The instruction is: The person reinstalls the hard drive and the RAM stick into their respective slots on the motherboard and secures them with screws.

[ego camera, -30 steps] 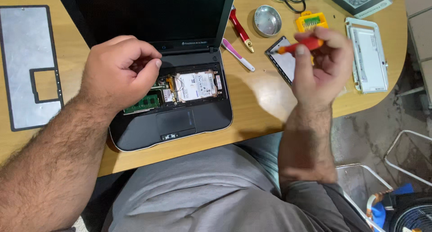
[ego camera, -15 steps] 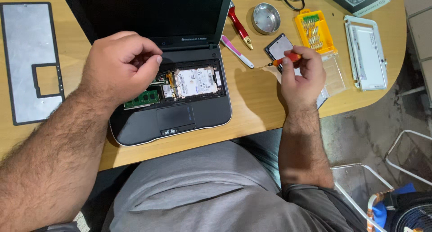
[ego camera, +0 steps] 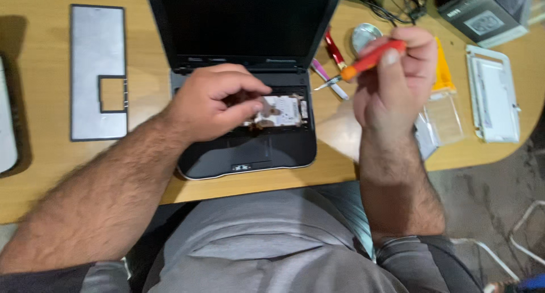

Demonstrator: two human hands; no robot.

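Head view, looking down: nearest the camera are the person's grey-clad lap and two bare forearms reaching up over the edge of the wooden tabletop point(ego camera: 51, 185). The left hand point(ego camera: 213, 100) rests over the opened base of a black laptop point(ego camera: 250, 154), its fingers curled down and pinching at the silver hard drive point(ego camera: 281, 111) that sits in the exposed bay just behind the palm rest. The right hand point(ego camera: 397, 80) is raised above the tabletop to the right of the laptop, fingers closed around an orange-handled screwdriver point(ego camera: 369, 59) whose metal tip points left toward the laptop. Under that hand lies a clear plastic bag point(ego camera: 445, 120). Farther out, a grey keyboard frame point(ego camera: 96, 71) lies flat to the left, a white panel point(ego camera: 494, 94) lies to the right, and a round metal dish point(ego camera: 363, 33) sits near the laptop's open screen.
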